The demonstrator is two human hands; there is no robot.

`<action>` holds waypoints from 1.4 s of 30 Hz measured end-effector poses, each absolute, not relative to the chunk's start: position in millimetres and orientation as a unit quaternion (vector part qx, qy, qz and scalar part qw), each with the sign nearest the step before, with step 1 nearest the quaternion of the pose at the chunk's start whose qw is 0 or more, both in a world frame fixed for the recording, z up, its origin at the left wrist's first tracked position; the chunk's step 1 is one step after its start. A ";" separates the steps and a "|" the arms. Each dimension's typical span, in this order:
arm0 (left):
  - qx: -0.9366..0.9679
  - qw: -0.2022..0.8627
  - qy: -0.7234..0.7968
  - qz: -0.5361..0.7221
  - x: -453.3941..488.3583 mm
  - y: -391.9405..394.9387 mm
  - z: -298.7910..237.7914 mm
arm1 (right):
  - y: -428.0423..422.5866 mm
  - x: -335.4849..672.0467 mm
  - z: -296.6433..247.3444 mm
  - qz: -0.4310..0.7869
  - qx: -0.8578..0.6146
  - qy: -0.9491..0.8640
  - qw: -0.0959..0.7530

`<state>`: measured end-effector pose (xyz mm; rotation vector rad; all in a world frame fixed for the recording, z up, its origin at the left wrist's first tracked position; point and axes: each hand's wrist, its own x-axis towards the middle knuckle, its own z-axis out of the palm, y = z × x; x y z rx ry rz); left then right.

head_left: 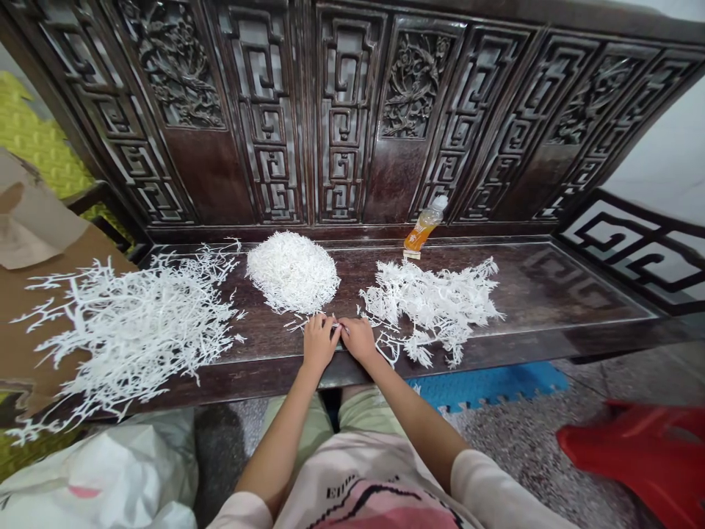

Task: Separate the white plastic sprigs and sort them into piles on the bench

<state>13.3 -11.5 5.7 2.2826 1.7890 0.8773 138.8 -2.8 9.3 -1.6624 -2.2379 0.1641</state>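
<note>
Pinching: small white piece (337, 326) is nipped between fingertips of left hand (318, 343) and right hand (359, 339), fingers curled together.
Place: piece is held at bench (551, 294) front edge.
Heaps: fine pile (292, 272) just behind hands, branched heap (435, 305) beside right hand.

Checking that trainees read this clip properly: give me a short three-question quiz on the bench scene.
1. How many white piles lie on the bench?
2. True or false: the bottle is behind the right pile, by the backrest.
3. Where are the left hand and right hand? A. in the lap; B. touching each other in front of the middle pile; C. on the bottle.
Key: 1. three; 2. true; 3. B.
</note>
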 end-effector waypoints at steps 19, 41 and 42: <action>0.752 0.069 0.593 0.280 12.0 -10.4 4.7 | -4.5 139.1 3.0 0.027 -0.569 -0.789 0.230; 0.749 0.055 0.622 0.222 19.3 -2.2 0.9 | -3.1 136.5 4.8 0.081 -0.622 -0.753 0.200; 0.749 0.057 0.620 0.226 19.1 -2.9 0.5 | -2.1 137.7 3.4 0.083 -0.620 -0.753 0.205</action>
